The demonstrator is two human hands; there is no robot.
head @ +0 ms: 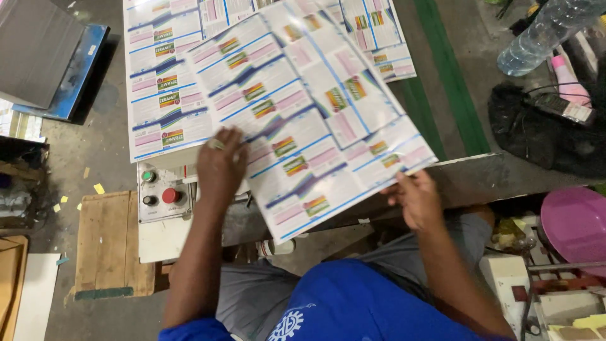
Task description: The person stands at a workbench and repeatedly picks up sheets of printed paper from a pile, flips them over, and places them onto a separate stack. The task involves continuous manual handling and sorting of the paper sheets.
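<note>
My left hand (219, 165) lies flat, fingers spread, on the near left part of a large printed sheet (309, 113), with a ring on one finger. My right hand (413, 199) pinches the sheet's near right edge, thumb on top and fingers underneath. The two hands are well apart, one at each side of the sheet.

The sheet is glossy and covered with rows of small labels in blue, pink and green. It sits skewed, turned against the stack (165, 82) of like sheets beneath it on the machine table (467, 177), and its near corner hangs past the table's front edge, above my lap.

I judge that handling it well means keeping the left palm light, so the gloss does not smear or crease, and holding the right pinch at the very edge, so the sheet stays flat, not bowed.

At the table's near left corner is a control box (161, 199) with a green and a red button. Beyond the right edge lie a plastic bottle (543, 35) and a pink tub (577, 224).
</note>
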